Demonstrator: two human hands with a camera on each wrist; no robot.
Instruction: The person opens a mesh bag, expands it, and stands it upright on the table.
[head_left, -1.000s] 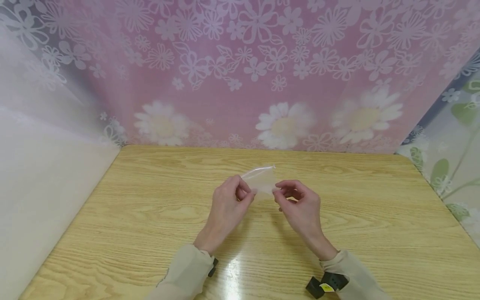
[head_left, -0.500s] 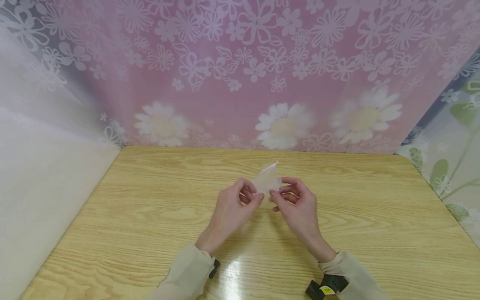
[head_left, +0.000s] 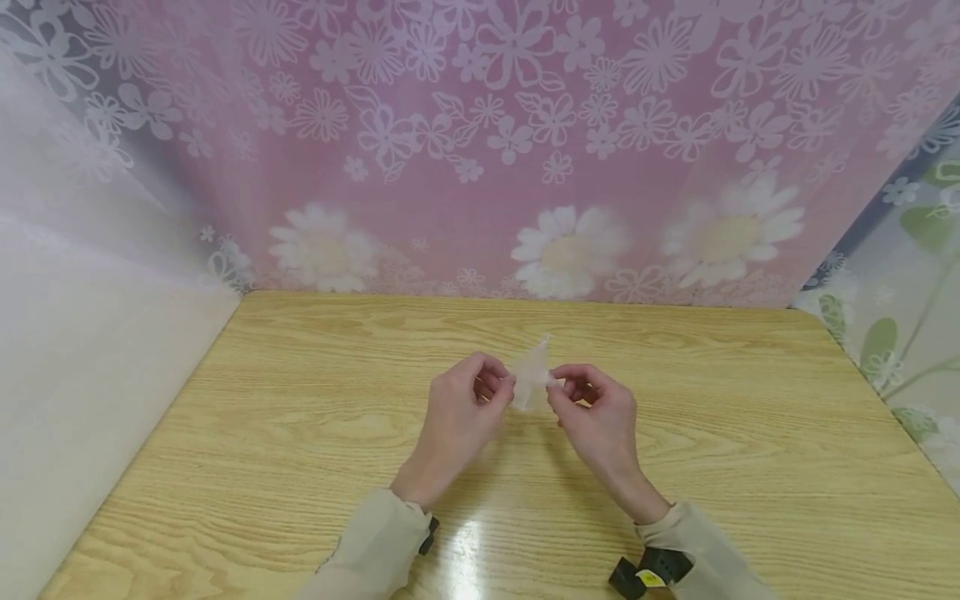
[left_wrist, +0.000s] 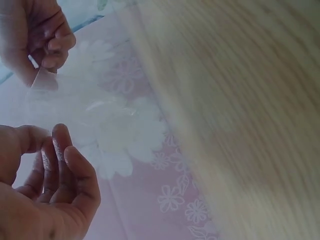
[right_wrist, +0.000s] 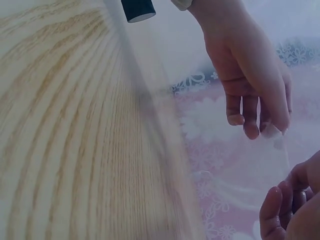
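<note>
A small clear plastic bag point(head_left: 531, 372) is stretched between the two hands above the table. My left hand point(head_left: 467, 408) pinches its left side between thumb and forefinger. Opposite it, my right hand point(head_left: 600, 417) pinches the right side in the same way. In the left wrist view the see-through bag point(left_wrist: 90, 102) spans the gap between the hands, and its outline is faint. From the right wrist the bag point(right_wrist: 240, 170) looks nearly invisible against the floral backdrop. One pointed corner of it stands up away from the person.
A wood-grain table point(head_left: 300, 467) lies under both hands. Behind it hangs a pink flowered curtain point(head_left: 450, 167), with a pale sheet point(head_left: 97, 333) at the left and a green-leaf print cloth point(head_left: 922, 275) at the right. Black wrist-worn devices point(head_left: 663, 567) show at the sleeves.
The fingers have shifted their hold along the bag. It has turned and narrowed, and its raised corner has first gone up, then down. The hands stay in nearly the same place.
</note>
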